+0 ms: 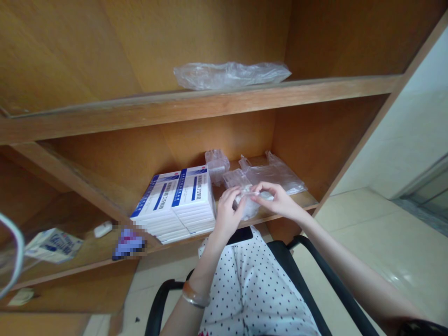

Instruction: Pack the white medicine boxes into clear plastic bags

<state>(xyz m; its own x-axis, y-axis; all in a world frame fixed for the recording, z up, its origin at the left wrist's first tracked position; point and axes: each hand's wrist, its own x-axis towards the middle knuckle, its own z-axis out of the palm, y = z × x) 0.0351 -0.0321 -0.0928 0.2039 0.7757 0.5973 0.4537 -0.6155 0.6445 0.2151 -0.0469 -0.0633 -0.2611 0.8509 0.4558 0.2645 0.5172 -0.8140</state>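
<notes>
My left hand and my right hand meet in front of the shelf, thumbs and fingers pinched on a clear plastic bag. Its lower part hangs crumpled between them, over the shelf's front edge. Whether anything is inside the bag I cannot tell. Just behind my hands lies a small clear plastic piece. To the left of my left hand stand two stacks of white and blue boxes, side by side. Flat clear plastic bags with handles lie behind my right hand.
Another crumpled clear bag sits behind the boxes. On the upper shelf rests a long clear plastic bag. A wooden divider separates the left compartment, which holds a printed packet. A dark phone lies on my lap.
</notes>
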